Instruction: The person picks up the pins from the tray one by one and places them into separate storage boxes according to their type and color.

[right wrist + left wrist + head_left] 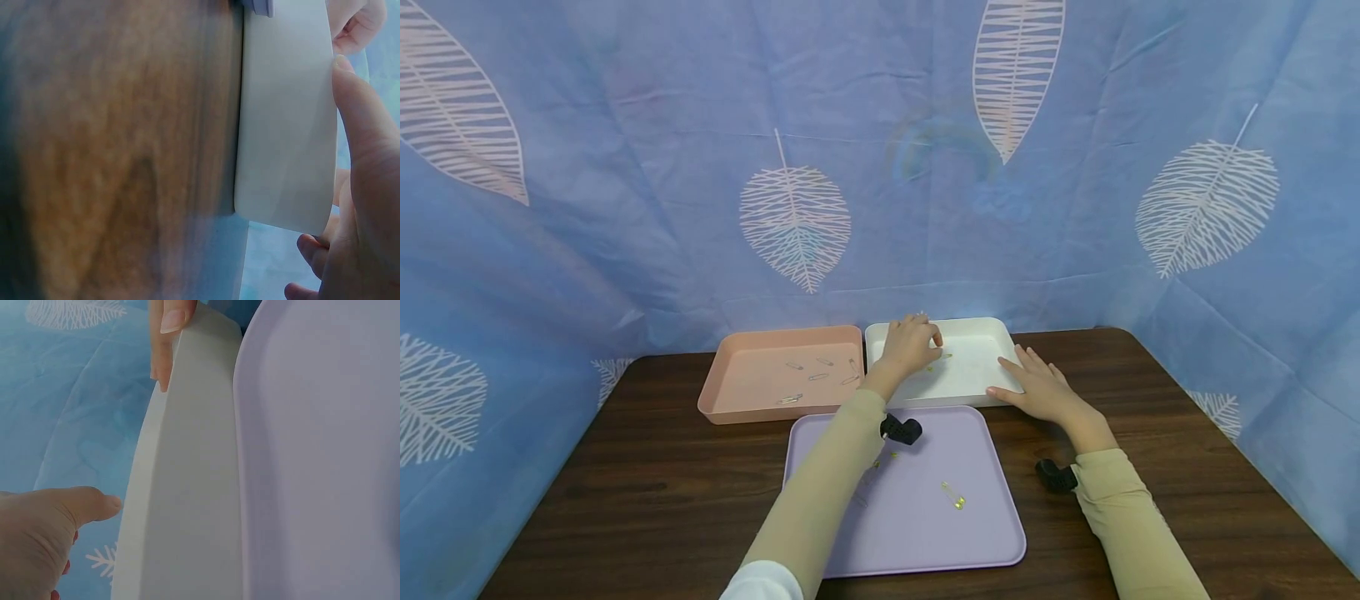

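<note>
My left hand [910,343] is over the left part of the white tray [981,342], fingers bent and thumb apart from them. In the left wrist view its thumb [87,505] points at the rim with nothing against its tip; the other fingers are mostly hidden. Small gold safety pins [947,356] lie in the white tray beside it. Spread fingers of my right hand [1037,387] rest at that tray's right end, the thumb [350,87] along the front rim in the right wrist view.
Silver safety pins [817,377] lie in the pink tray [752,354] at left. Nearer stands a lilac tray [925,542] with gold safety pins [955,496] and, partly behind the left sleeve, a few more pins. A leaf-patterned blue cloth [887,233] hangs behind the dark wooden table [647,483].
</note>
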A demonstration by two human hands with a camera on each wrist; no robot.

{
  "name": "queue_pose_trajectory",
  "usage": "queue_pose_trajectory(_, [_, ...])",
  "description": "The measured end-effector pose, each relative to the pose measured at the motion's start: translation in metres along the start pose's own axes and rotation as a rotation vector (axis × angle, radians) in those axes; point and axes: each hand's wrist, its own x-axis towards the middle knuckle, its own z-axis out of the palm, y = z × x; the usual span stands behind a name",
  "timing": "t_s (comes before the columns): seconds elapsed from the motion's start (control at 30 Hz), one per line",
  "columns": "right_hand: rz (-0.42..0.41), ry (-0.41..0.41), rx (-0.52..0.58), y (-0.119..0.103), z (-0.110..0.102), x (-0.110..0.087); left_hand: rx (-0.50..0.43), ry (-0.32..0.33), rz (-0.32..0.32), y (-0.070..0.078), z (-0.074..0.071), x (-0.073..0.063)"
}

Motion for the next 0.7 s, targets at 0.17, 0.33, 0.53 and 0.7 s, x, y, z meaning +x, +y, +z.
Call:
queue_pose_trajectory(0.17, [-0.006, 0.010, 0.004, -0.001, 0.000, 0.000, 0.009, 0.054, 0.028, -0.005, -0.003, -0.008])
queue_pose_trajectory(0.33, [-0.008, 0.013, -0.007, -0.002, 0.000, 0.000, 0.004, 0.097, 0.054, -0.012, -0.012, -0.019])
queue_pose_trajectory(0.53, [-0.009, 0.017, -0.007, -0.003, -0.002, -0.001, 0.001, 0.136, 0.087, -0.024, -0.019, -0.032])
queue_pose_trajectory(0.7, [-0.013, 0.018, -0.004, -0.002, 0.000, -0.001, 0.020, 0.172, 0.113, -0.034, -0.023, -0.045])
